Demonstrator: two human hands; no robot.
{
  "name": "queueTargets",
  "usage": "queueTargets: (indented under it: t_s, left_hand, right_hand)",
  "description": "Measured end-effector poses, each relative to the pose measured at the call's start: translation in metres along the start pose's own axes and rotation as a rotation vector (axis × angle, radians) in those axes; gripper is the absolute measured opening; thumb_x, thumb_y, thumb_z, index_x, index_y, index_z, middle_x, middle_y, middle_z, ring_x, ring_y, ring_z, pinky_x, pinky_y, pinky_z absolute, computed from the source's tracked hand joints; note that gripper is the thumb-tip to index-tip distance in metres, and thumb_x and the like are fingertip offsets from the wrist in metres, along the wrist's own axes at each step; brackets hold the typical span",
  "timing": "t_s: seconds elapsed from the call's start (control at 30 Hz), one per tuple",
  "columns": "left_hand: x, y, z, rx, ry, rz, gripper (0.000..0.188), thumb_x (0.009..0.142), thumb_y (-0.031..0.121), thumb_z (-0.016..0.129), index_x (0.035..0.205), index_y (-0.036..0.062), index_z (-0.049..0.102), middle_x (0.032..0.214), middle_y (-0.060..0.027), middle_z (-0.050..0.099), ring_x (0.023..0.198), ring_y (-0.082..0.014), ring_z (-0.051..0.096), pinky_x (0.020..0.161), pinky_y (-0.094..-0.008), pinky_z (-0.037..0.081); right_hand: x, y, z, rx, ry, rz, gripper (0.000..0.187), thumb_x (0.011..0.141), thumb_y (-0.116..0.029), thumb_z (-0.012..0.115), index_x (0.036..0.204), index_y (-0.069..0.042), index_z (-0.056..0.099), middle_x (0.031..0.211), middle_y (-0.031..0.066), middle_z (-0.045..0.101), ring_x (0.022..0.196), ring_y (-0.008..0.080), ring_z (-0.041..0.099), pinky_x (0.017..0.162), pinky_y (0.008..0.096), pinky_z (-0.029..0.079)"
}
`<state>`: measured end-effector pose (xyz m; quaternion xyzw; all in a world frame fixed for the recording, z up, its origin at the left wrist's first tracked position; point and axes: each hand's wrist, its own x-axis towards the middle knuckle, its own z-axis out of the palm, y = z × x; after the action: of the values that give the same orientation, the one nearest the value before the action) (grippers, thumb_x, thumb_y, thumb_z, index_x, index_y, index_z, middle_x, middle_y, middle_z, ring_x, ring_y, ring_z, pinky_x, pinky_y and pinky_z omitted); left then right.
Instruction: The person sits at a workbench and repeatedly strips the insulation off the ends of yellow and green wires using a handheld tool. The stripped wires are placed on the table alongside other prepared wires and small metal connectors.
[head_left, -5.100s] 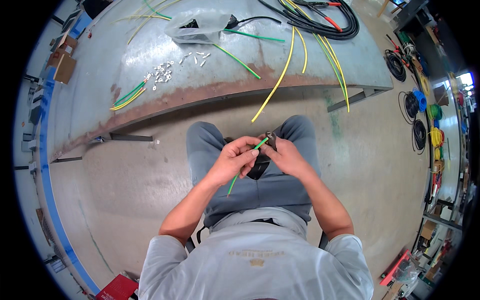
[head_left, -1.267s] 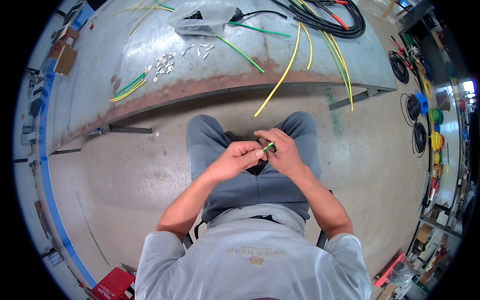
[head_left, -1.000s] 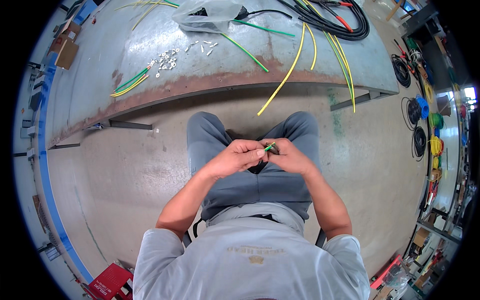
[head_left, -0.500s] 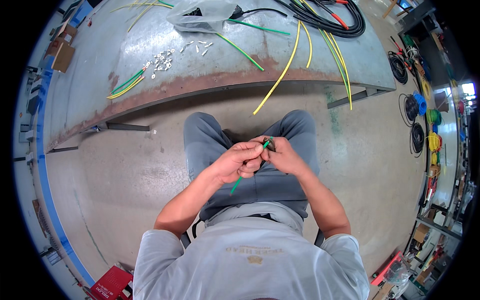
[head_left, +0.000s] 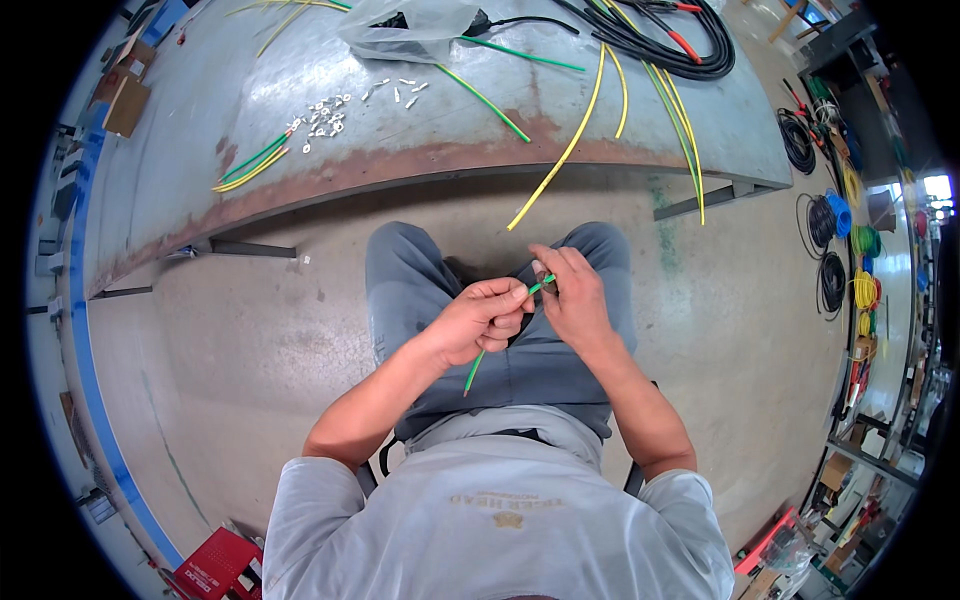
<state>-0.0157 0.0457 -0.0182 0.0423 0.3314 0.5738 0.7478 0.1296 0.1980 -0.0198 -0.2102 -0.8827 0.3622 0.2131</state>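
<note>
My left hand (head_left: 485,318) pinches a short green wire (head_left: 475,370) between thumb and fingers, above my lap. One end, with a reddish tip, hangs below that hand. The other end points up and right to my right hand (head_left: 575,300). My right hand is closed around a small dark hand tool (head_left: 549,286), mostly hidden by the fingers, set at that upper wire end. Its exact kind does not show.
The metal table (head_left: 400,150) ahead carries loose ring terminals (head_left: 325,118), cut green and yellow wires (head_left: 560,150), a clear plastic bag (head_left: 410,35) and a black cable coil (head_left: 700,60). A red case (head_left: 215,565) stands low left; wire coils (head_left: 865,285) hang at right.
My right hand has turned and lifted its fingers, so its back shows more and the dark tool less. My left hand keeps the green wire in nearly the same place.
</note>
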Motion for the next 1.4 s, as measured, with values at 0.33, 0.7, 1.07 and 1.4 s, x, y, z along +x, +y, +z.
queueTargets:
  t_s: [0.33,0.7,1.07,1.4]
  left_hand:
    - [-0.003,0.009,0.002,0.046,-0.006,-0.066,0.027,0.117,0.032,0.057,0.106,0.0099,0.066,0.072,0.0099,0.036,0.057,-0.0020,0.025,0.048,-0.0225,0.019]
    - [0.002,0.005,-0.005,0.085,0.097,-0.028,0.026,0.118,0.031,0.055,0.109,0.0083,0.066,0.071,0.0086,0.035,0.059,-0.0029,0.026,0.048,-0.0234,0.021]
    - [-0.007,0.006,0.011,0.077,0.074,0.031,0.029,0.119,0.031,0.054,0.110,0.0065,0.066,0.071,0.0094,0.032,0.059,-0.0037,0.024,0.049,-0.0246,0.019]
    - [-0.007,0.006,0.009,0.088,0.102,0.043,0.027,0.118,0.030,0.056,0.110,0.0066,0.067,0.071,0.0096,0.033,0.059,-0.0034,0.026,0.049,-0.0241,0.020]
  right_hand:
    - [-0.002,0.028,0.000,0.864,-0.561,0.360,0.027,0.102,-0.005,0.063,0.126,-0.002,0.073,0.098,0.0075,0.076,0.088,0.0137,0.070,0.080,0.0317,0.055]
    - [0.009,0.031,-0.027,0.232,0.000,0.406,0.022,0.107,-0.018,0.068,0.125,-0.005,0.072,0.095,0.0146,0.079,0.083,0.0263,0.076,0.075,0.0374,0.058]
    - [0.007,0.010,-0.005,0.093,0.073,0.161,0.022,0.099,-0.008,0.071,0.121,-0.008,0.073,0.093,0.0155,0.076,0.081,0.0369,0.075,0.071,0.0451,0.058]
    - [0.009,0.010,-0.006,0.097,0.056,0.140,0.025,0.096,-0.005,0.071,0.120,-0.010,0.074,0.096,0.0155,0.077,0.088,0.0366,0.076,0.076,0.0445,0.060]
